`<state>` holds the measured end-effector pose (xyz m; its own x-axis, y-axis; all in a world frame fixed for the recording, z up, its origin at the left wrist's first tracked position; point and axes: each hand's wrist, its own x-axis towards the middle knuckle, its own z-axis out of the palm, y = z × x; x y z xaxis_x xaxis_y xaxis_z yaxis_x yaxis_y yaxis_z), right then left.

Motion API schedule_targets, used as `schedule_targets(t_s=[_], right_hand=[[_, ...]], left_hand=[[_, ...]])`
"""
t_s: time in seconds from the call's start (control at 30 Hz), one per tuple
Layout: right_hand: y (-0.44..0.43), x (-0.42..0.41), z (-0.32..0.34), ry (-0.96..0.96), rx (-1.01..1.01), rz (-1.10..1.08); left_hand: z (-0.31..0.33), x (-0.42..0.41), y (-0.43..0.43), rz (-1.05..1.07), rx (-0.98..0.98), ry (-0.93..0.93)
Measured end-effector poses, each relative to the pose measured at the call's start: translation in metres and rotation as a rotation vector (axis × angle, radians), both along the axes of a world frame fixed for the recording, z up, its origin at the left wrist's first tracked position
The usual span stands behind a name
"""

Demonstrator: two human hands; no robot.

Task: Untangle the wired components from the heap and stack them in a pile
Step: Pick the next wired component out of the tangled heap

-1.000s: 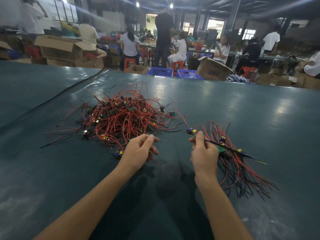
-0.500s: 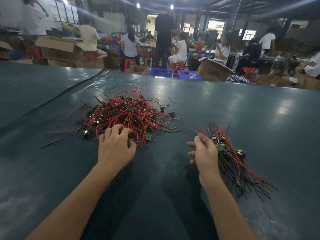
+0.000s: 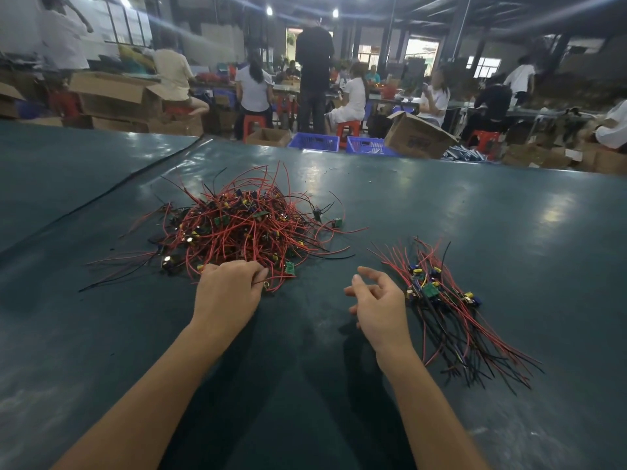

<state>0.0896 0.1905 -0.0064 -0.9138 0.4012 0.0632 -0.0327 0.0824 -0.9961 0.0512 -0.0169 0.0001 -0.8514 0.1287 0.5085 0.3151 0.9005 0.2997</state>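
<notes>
Curled palm-down at the near edge of the tangled heap [image 3: 244, 228], the left hand [image 3: 229, 295] has its grip clenched on red wires there, fingertips [image 3: 259, 274] buried among the strands, with a small round metallic component [image 3: 266, 284] lying just beside the thumb side. Which single component it has hold of cannot be told from this view. The right hand [image 3: 380, 307] hovers just above the dark green desk [image 3: 509, 232], its grip released: fingers loosely spread and half curled, grasping nothing, close beside the left edge of the sorted pile [image 3: 451, 300] but not touching it. That pile lies to the right of the heap and well apart from it, its small green, blue and yellow circuit parts bunched at the far end while red and black wire tails fan out toward the near right. The heap itself is a loose mound of red wires with scattered green boards and yellow and blue parts, with stray red and black leads trailing out to the left and right over the desk. One small green board [image 3: 337, 223] sits alone just off the heap's right side. Beyond the far edge of the desk stand blue plastic crates [image 3: 314, 142], open cardboard boxes [image 3: 419, 139] and red stools [image 3: 254, 122], with several people seated or standing at other worktables.
</notes>
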Motion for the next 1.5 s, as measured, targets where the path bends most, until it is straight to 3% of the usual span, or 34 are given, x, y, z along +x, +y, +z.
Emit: schedule_targets(t_s=[0.1, 0.17, 0.23, 0.33, 0.57, 0.7, 0.83, 0.97, 1.1, 1.27, 1.5], right_hand=[[-0.004, 0.001, -0.002, 0.003, 0.032, 0.031], [-0.009, 0.001, -0.003, 0.018, 0.066, 0.076], [-0.013, 0.002, -0.004, 0.033, 0.11, 0.112], [-0.016, 0.003, -0.004, 0.041, 0.152, 0.133], [-0.022, 0.01, 0.0, 0.0, 0.239, 0.246], [-0.031, 0.017, 0.002, -0.068, 0.34, 0.452], [-0.035, 0.02, 0.003, -0.067, 0.256, 0.535], [-0.034, 0.02, 0.004, -0.073, 0.16, 0.544], [-0.033, 0.017, 0.003, 0.007, 0.13, 0.419], [-0.027, 0.01, 0.003, 0.109, 0.031, 0.179], [-0.025, 0.013, 0.001, 0.139, -0.047, 0.131]], left_hand=[[0.004, 0.005, 0.008, -0.077, 0.06, 0.081], [0.005, 0.006, 0.01, -0.016, -0.014, 0.093], [0.005, 0.003, 0.005, 0.077, -0.089, 0.024], [0.001, -0.004, -0.005, 0.114, -0.006, -0.122], [0.009, 0.004, 0.012, -0.337, 0.244, 0.21], [0.008, 0.015, 0.028, -0.485, 0.394, 0.236], [0.001, 0.018, 0.037, -0.566, 0.497, 0.212], [0.001, 0.016, 0.037, -0.586, 0.547, 0.216], [-0.002, 0.015, 0.036, -0.662, 0.467, 0.243], [-0.003, 0.014, 0.036, -0.474, 0.457, 0.309], [-0.004, 0.017, 0.037, -0.354, 0.56, -0.149]])
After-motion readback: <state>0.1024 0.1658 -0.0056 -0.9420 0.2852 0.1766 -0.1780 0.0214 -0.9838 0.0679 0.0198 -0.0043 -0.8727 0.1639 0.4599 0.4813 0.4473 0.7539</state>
